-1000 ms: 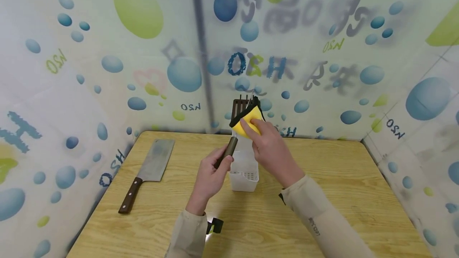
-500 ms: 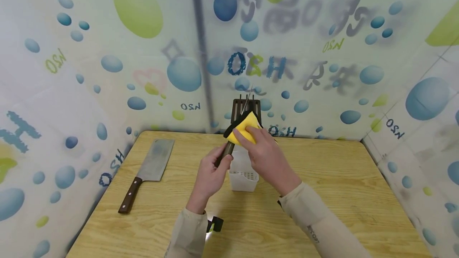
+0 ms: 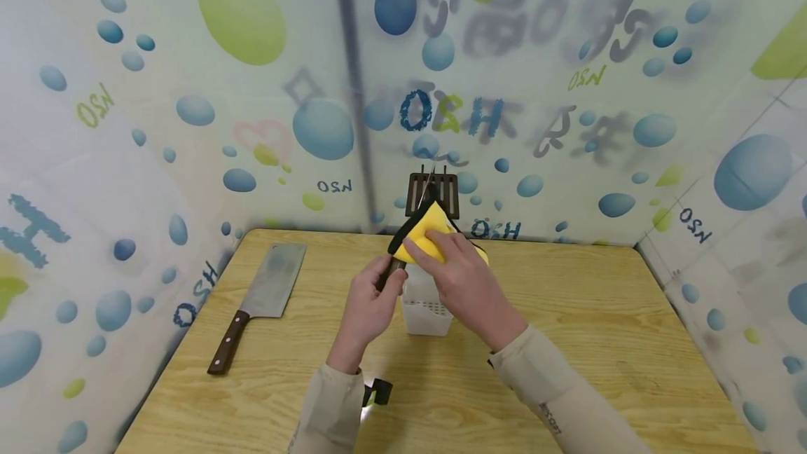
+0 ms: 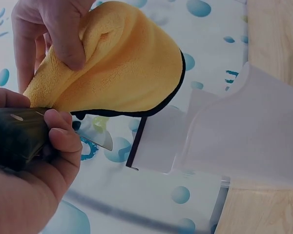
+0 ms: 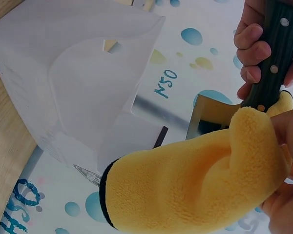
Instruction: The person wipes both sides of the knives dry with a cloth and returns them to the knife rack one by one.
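Note:
My left hand grips a knife by its dark riveted handle. In my right hand is a yellow cloth with a black edge, folded over the knife blade close to the handle. Most of the blade is hidden by the cloth; in the right wrist view its wide base shows beside the handle and its pointed tip sticks out past the black edge. The knife slants upward, tip away from me, above a white perforated holder.
Behind the cloth a dark slotted turner stands at the holder. A cleaver with a brown handle lies flat on the left of the wooden table. Patterned sheets rise around the table's back and sides.
My right hand has drawn the cloth down and left along the blade toward the handle. My left hand has stayed nearly still with the knife.

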Motion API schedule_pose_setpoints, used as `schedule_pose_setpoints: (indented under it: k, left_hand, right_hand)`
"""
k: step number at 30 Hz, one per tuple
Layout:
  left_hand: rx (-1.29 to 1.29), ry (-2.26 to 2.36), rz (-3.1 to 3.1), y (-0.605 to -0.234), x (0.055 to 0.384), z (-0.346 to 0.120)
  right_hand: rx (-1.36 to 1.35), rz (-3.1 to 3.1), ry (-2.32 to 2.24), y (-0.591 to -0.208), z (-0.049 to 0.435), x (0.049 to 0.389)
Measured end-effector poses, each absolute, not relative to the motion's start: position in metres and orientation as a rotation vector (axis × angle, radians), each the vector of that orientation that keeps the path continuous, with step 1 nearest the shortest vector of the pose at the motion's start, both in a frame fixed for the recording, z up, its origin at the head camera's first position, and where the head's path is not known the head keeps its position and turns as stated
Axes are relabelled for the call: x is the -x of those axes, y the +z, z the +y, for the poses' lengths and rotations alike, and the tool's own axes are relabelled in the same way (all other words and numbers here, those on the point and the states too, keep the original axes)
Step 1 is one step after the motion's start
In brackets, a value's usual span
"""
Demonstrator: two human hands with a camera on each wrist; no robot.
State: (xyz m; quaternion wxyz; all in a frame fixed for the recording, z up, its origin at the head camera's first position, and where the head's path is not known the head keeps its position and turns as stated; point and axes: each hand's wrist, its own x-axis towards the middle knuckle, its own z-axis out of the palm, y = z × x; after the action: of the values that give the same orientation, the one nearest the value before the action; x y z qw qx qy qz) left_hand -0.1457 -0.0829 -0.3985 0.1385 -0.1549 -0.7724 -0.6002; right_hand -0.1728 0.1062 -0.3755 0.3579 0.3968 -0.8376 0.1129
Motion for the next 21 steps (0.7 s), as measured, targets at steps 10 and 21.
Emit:
schedule_pose_setpoints:
  k: [10, 21]
  left_hand:
    - [0.440, -1.725, -2.226, -0.399, 0.145, -0.083]
    - [0.503, -1.672, -2.229, -0.400, 0.143, -0.082]
  right_hand:
    - [-1.031, -2.124, 0.287, -0.376, 0.108, 0.177]
    - [-0.990, -2.149, 0.381, -0.375, 0.114, 0.187]
